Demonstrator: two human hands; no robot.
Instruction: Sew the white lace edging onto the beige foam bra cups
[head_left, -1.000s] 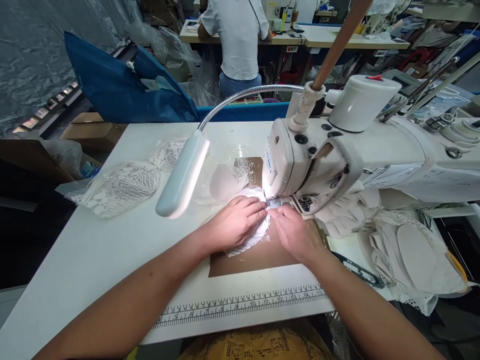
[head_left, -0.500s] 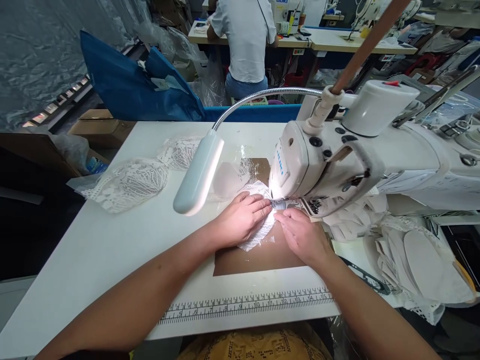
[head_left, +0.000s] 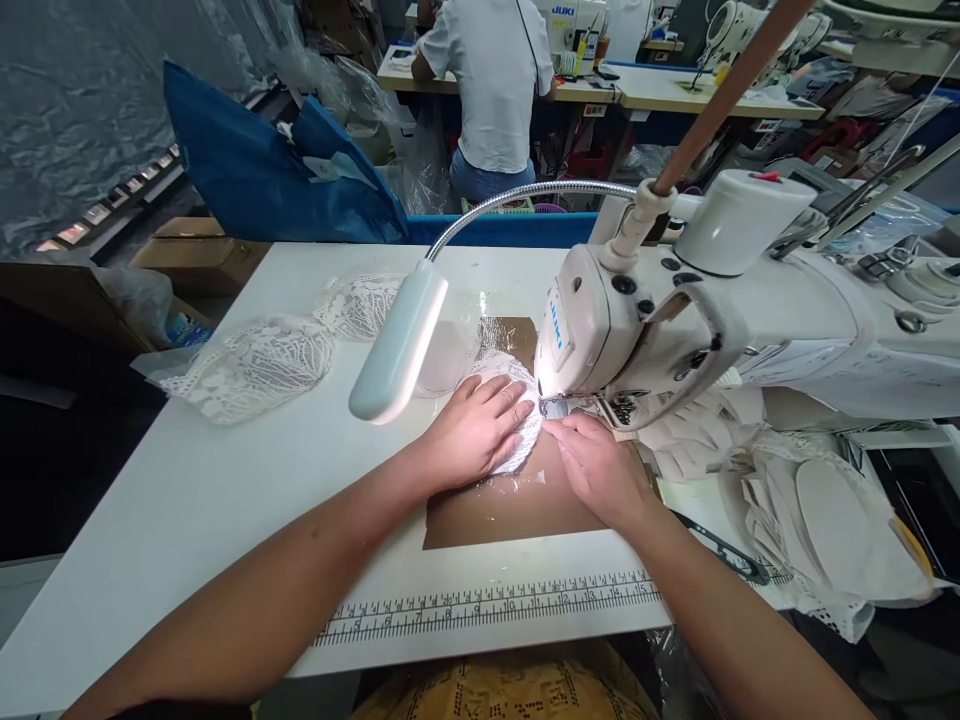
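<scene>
A rounded white lace piece (head_left: 529, 432) lies under the head of the white sewing machine (head_left: 589, 325), its right edge by the presser foot. My left hand (head_left: 474, 428) rests flat on the lace, fingers stretched toward the needle area. At the lace's right edge, just in front of the presser foot, my right hand (head_left: 598, 462) has thumb and forefinger pinched together on the edge. The needle itself is hidden by the machine head. Beneath the work, a brown sheet (head_left: 517, 515) covers part of the white table (head_left: 225, 500).
A lamp (head_left: 399, 340) on a bendable neck hangs left of the machine. More lace (head_left: 255, 365) lies at the left. Stacked white pads (head_left: 832, 515) sit at the right. A ruler strip (head_left: 487, 607) runs along the front edge. Beyond, a person (head_left: 491, 90) sits facing away.
The lace piece has turned and moved away from me under the machine head, so less of it shows in front. My left hand has moved slightly forward with it; my right hand stays nearly in place.
</scene>
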